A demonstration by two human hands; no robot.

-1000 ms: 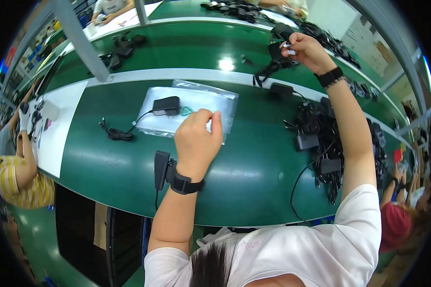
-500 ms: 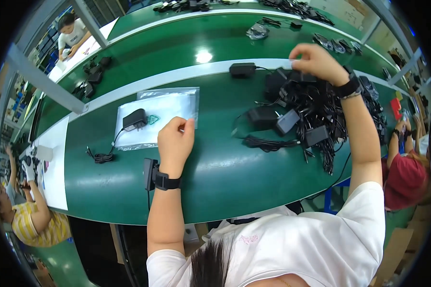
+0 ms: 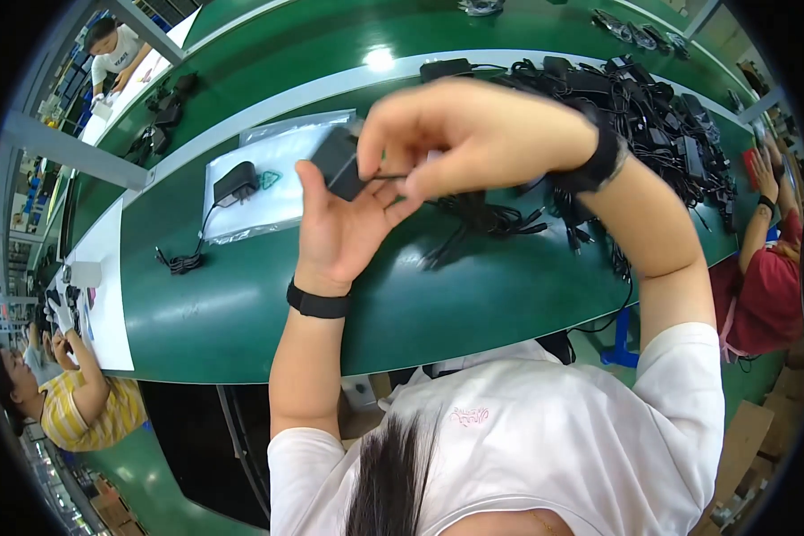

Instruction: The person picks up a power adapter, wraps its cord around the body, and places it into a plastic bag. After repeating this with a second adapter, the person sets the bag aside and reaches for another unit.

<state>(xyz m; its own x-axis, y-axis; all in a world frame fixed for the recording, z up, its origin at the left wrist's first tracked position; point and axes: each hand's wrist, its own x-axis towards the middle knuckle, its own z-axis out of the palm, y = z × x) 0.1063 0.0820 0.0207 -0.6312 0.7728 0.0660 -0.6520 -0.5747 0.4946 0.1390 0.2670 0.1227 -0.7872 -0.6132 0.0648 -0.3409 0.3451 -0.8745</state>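
Note:
A black power adapter (image 3: 335, 163) is between my two hands above the table. My left hand (image 3: 344, 232) is turned palm up, its thumb along one side of the adapter and its fingers partly behind it. My right hand (image 3: 478, 134) reaches across from the right, its fingers curled at the adapter's other side and by its cord; motion blurs it. Just left of my hands, a second black plug adapter (image 3: 235, 183) lies on a clear plastic bag (image 3: 286, 214) with a green mark. That adapter's bundled cord (image 3: 183, 262) rests on the green tabletop.
A heap of black adapters and cables (image 3: 634, 134) covers the table's right side. One adapter (image 3: 445, 69) lies along the white rail, and more (image 3: 170, 112) sit beyond it at left. A metal post (image 3: 71, 147) rises at left. Other people work on both sides.
My right hand has come from the heap at right to my left hand, and a black adapter is now between them. My left hand has turned from a curled fist to palm up.

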